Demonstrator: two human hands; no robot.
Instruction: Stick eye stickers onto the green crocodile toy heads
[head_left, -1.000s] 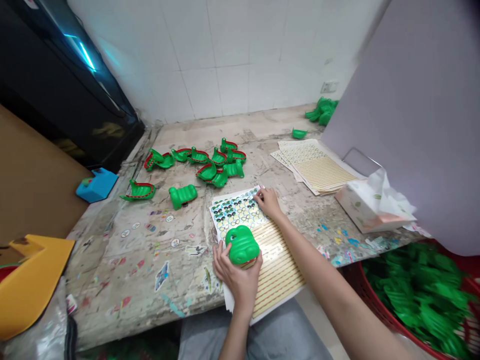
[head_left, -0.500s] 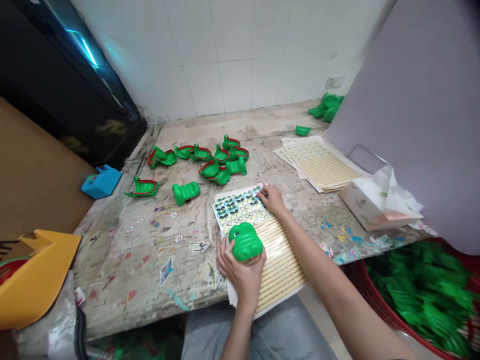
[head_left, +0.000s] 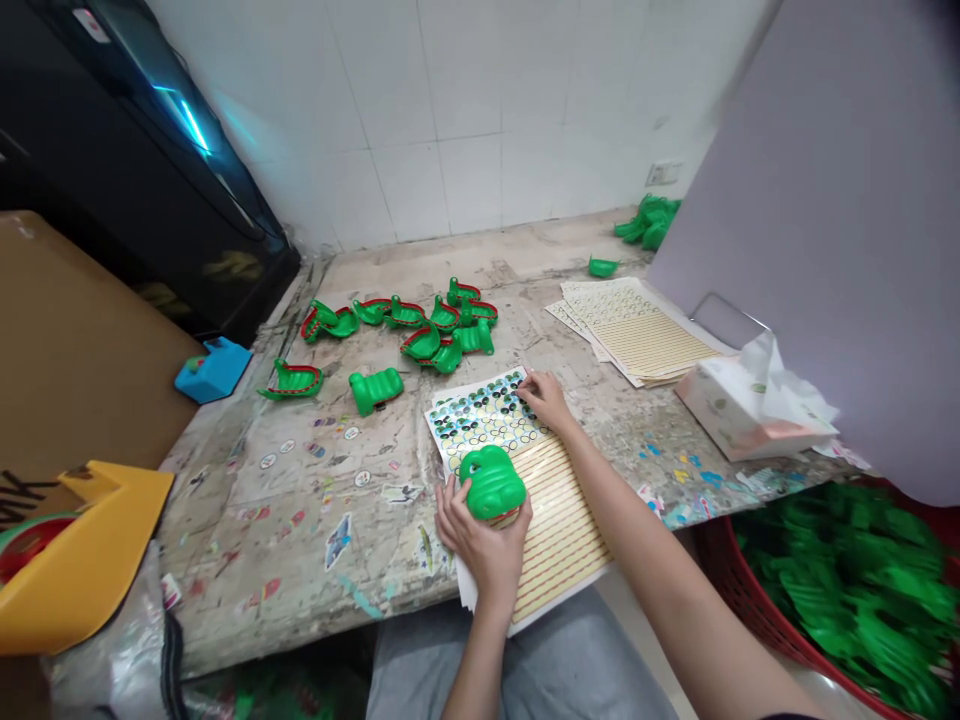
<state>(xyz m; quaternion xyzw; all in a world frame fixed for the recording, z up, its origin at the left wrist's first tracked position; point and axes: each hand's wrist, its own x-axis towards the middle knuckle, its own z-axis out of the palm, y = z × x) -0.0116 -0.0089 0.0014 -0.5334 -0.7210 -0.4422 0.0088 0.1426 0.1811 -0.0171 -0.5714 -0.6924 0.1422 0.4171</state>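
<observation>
Barely moved, the left hand [head_left: 486,550] holds a bulbous plastic head [head_left: 495,482].

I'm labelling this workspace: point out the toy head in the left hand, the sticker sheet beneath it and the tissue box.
Green toy head [head_left: 493,484], head view: on its rounded top.
Sticker sheet [head_left: 556,495], head view: on its striped part.
Tissue box [head_left: 726,415], head view: on its cardboard.

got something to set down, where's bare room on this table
Front left, between the yellow piece, green toy parts and sticker sheet: only flat stickers. Also between sheet and tissue box. Crowded: the parts cluster, and the sheet with left hand and right hand over it.
</observation>
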